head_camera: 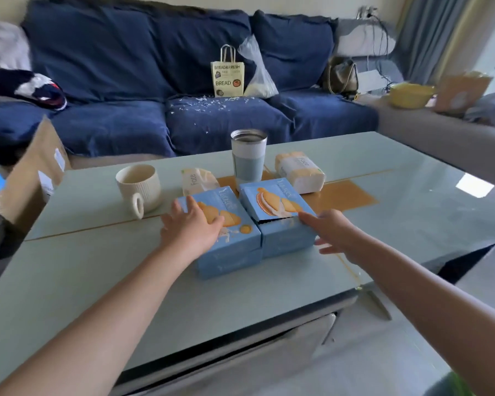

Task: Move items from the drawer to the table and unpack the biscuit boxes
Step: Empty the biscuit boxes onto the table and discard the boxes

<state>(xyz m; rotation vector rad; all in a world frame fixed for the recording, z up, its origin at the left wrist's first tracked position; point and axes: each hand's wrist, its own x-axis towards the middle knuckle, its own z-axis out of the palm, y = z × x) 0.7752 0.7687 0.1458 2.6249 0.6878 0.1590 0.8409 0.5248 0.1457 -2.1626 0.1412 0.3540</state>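
Two blue biscuit boxes (269, 224) lay side by side on the table (97, 281), the left hand (190, 227) spread flat on one, the right hand (333, 234) open beside the other, whose raised flap was best lifted gently.

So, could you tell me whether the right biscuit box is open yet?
Partly open: the right biscuit box shows a dark gap under its lifted top flap.
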